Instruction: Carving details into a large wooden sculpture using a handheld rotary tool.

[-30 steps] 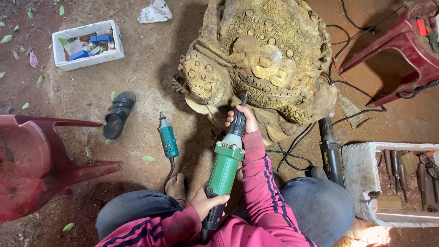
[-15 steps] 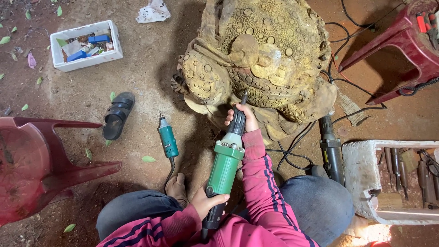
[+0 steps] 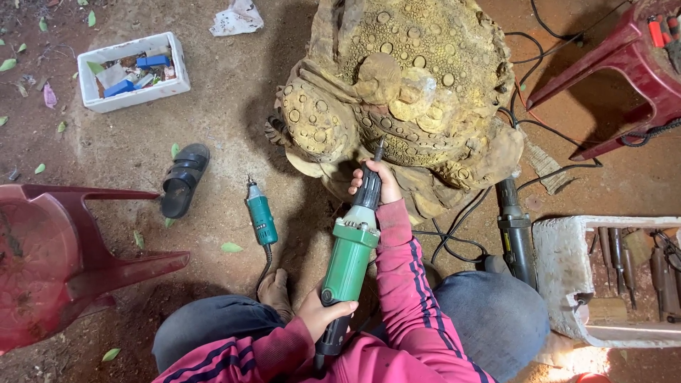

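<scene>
Head view: we look down over our own knees at the dirt floor, with the work straight ahead of us.
Tool: a long green-bodied die grinder with a black neck and slim bit [image 3: 352,248] runs between both our hands, over our lap and out towards the carving.
Left hand [image 3: 328,312]: wrapped round the black rear grip, close to our body, probably to steady the tail.
Right hand [image 3: 374,183]: closed round the black neck just behind the bit, likely for fine control at the tip.
Long axis: nearly upright in the picture, leaning slightly right; the bit points away from us, touching the lower front edge of the carving.
Carving: a large brown wooden toad sculpture studded with round bumps [image 3: 411,85] sits on the ground, just beyond our reach.
Spare tools: a smaller teal rotary tool [image 3: 261,216] lies left of the grinder; a black power tool [image 3: 516,230] lies right, both within easy grasp.
Storage: a white foam box of chisels [image 3: 567,284] sits by our right knee.
</scene>
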